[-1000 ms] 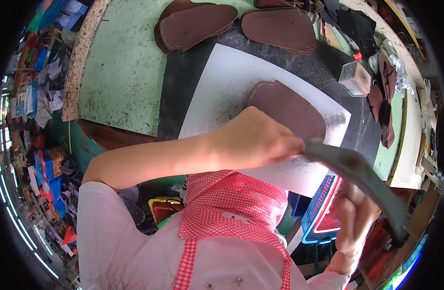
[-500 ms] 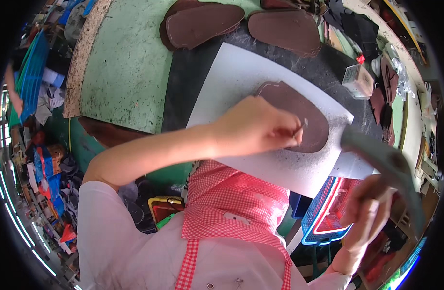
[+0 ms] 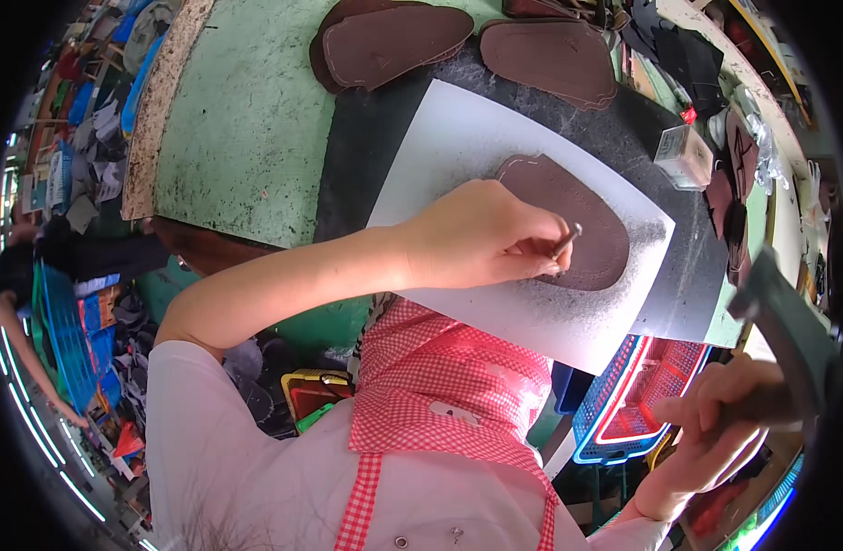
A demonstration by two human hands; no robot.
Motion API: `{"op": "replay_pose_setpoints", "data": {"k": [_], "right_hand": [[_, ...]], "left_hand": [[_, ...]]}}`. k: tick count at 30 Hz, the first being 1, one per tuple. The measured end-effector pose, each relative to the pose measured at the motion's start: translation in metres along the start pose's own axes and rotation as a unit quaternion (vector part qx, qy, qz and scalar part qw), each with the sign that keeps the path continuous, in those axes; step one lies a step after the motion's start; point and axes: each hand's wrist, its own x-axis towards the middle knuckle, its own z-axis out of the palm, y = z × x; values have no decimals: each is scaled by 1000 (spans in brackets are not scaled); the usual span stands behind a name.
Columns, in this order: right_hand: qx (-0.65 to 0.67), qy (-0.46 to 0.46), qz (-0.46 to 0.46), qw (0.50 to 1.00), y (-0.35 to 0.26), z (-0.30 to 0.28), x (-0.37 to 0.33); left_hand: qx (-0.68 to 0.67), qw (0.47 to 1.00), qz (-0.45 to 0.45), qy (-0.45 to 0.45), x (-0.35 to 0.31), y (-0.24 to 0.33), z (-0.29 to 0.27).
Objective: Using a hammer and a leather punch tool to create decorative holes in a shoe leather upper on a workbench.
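A green bench (image 3: 247,138) carries a black mat (image 3: 366,156), and on the mat lies a white sheet (image 3: 467,156) with a brown leather sole (image 3: 586,220) on it. More soles (image 3: 394,41) lie at the bench's far edge. The right hand (image 3: 715,432), off the bench, is closed around a hammer (image 3: 788,331). The left hand (image 3: 481,234) pinches a small metal punch (image 3: 566,241) upright on the sole.

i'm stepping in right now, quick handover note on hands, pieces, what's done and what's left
Left hand: pinches a small metal punch, tip on the brown sole-shaped leather piece.
Right hand: grips a dark-headed hammer, raised off to the right, clear of the bench.
The piece lies on a white sheet over a black mat.
Done: cannot tell.
Left: three similar brown pieces wait at the far edge.
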Motion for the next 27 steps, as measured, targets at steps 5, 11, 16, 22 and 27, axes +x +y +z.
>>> {"op": "replay_pose_setpoints", "data": {"k": [5, 11, 16, 22, 27], "right_hand": [[-188, 300, 172, 919, 26, 77, 15], [-25, 233, 138, 962, -7, 26, -10], [-282, 283, 191, 897, 30, 80, 18], [-111, 239, 52, 963, 21, 16, -47], [-241, 133, 145, 950, -3, 48, 8]], "left_hand": [[209, 974, 82, 9, -11, 6, 6], [16, 1000, 25, 10, -5, -5, -3], [242, 966, 87, 2, -13, 4, 0], [40, 999, 35, 13, -12, -1, -11], [159, 982, 103, 8, -14, 3, -6]]}}
